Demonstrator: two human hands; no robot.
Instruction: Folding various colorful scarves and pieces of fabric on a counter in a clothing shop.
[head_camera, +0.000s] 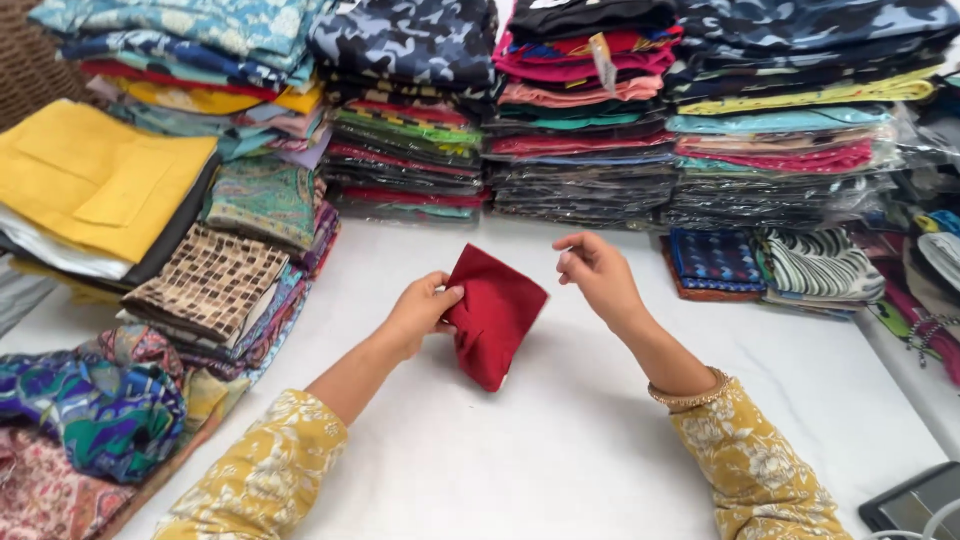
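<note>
Centrally, your left hand (418, 312) pinches the folded red cloth (494, 314) above the white table (560, 440); your right hand (598, 272) hovers loosely curled, empty. Soft and light, probably; grip its folded edge.

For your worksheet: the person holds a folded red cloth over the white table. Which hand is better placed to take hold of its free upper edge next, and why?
Probably the right. The left hand already grips the folded red cloth by its left edge, so it is occupied. The right hand is empty, fingers loosely curled, just beside the cloth's upper right edge.
</note>
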